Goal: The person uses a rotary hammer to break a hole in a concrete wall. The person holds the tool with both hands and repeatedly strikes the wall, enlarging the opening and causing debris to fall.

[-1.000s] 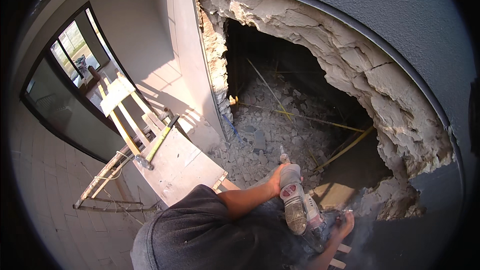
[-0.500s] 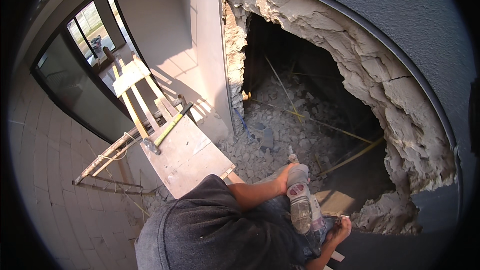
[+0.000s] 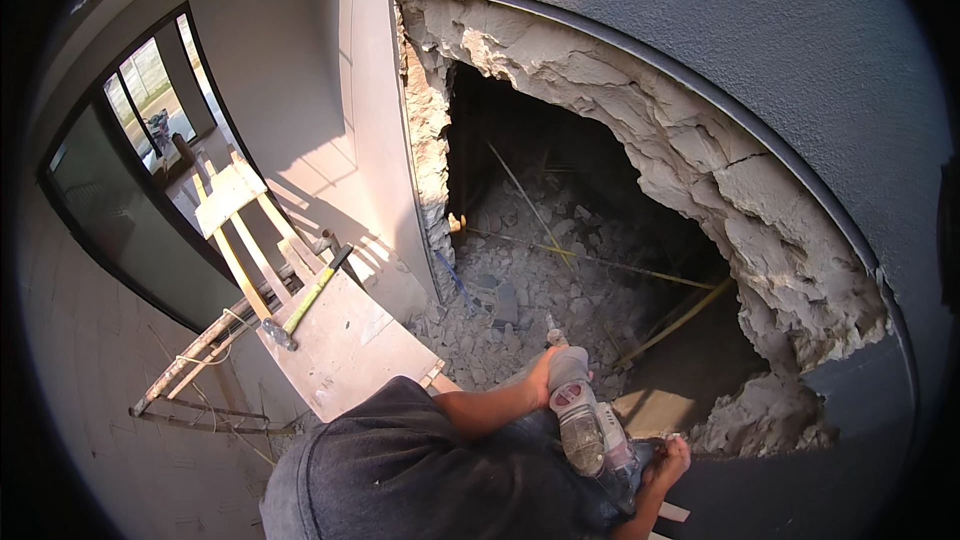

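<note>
A dusty rotary hammer lies along my lap, its bit pointing away from me toward the rubble. My left hand is wrapped round the front of the tool, just behind the bit. To the right of the tool's rear end is my right hand, its fingers curled in. A small pale spot shows at those fingertips, too small to name. Past the bit gapes a large hole with rough broken edges in the grey wall.
Broken rubble covers the ground inside the hole, with thin yellow strips crossing it. On the left, a hammer with a yellow-green handle rests on a wooden board. Beside it stand a pole frame and a dark-framed window.
The view has swung slightly, so the surroundings sit further left and mostly lower. Both hands and the rotary hammer have shifted a little left in the picture; the left-hand hold is unchanged.
</note>
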{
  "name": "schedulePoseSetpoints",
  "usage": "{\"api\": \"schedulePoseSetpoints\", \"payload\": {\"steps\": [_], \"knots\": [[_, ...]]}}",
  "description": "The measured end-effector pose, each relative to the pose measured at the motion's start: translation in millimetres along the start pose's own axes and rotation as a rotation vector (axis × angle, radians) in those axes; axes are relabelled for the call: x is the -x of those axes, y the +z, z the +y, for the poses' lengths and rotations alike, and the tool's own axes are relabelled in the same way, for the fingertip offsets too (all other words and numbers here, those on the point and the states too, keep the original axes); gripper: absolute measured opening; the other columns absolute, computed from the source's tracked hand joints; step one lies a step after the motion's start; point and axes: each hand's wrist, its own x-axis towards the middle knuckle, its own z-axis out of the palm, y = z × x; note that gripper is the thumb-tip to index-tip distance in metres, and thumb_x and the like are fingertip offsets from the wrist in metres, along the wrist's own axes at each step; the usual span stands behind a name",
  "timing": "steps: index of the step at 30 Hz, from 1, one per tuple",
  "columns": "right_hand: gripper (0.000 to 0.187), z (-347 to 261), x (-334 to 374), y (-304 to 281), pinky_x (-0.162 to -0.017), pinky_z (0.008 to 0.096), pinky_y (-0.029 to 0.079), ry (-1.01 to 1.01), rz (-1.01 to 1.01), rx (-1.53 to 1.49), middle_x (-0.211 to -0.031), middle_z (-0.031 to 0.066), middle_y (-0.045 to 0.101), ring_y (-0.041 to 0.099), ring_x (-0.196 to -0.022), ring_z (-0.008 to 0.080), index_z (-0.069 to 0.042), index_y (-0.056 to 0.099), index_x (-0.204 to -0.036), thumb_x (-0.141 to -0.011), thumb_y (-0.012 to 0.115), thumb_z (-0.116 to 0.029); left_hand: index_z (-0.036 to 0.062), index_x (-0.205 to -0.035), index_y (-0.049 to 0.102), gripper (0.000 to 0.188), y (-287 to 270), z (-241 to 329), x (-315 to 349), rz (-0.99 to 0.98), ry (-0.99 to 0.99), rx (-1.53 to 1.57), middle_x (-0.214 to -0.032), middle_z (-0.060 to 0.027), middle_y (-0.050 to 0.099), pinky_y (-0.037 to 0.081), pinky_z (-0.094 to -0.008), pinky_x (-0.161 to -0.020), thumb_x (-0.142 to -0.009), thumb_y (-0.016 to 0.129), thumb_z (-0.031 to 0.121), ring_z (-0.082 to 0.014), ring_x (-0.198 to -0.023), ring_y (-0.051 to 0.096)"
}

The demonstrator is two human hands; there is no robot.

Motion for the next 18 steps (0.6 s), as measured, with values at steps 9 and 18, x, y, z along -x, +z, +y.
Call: {"api": "schedulePoseSetpoints", "payload": {"steps": [9,18], "knots": [[0.014,-71,18,-16,-0.061,0.0265,0.051,-0.008,-0.001,-0.028,-0.083,0.0046,0.071,0.066,-0.070,0.0140,-0.005,0.069,-0.095,-0.084,0.074,0.003,0.0044,-0.110,0.067,0.047,51,-40,34,-0.063,-0.055,0.018,-0.103,-0.0220,0.071,0.059,-0.0583,-0.086,-0.098,0.059,0.049,-0.0407,-0.093,0.072],[0.013,-103,10,-15,-0.063,0.0244,0.054,0.017,0.004,-0.065,-0.083,0.0066,0.072,0.067,-0.068,0.0147,-0.002,0.069,-0.093,-0.084,0.073,0.007,0.0036,-0.110,0.067,0.050,66,-57,19,-0.036,-0.044,-0.001,-0.099,-0.0223,0.071,0.059,-0.0572,-0.087,-0.097,0.058,0.051,-0.0403,-0.092,0.072]]}}
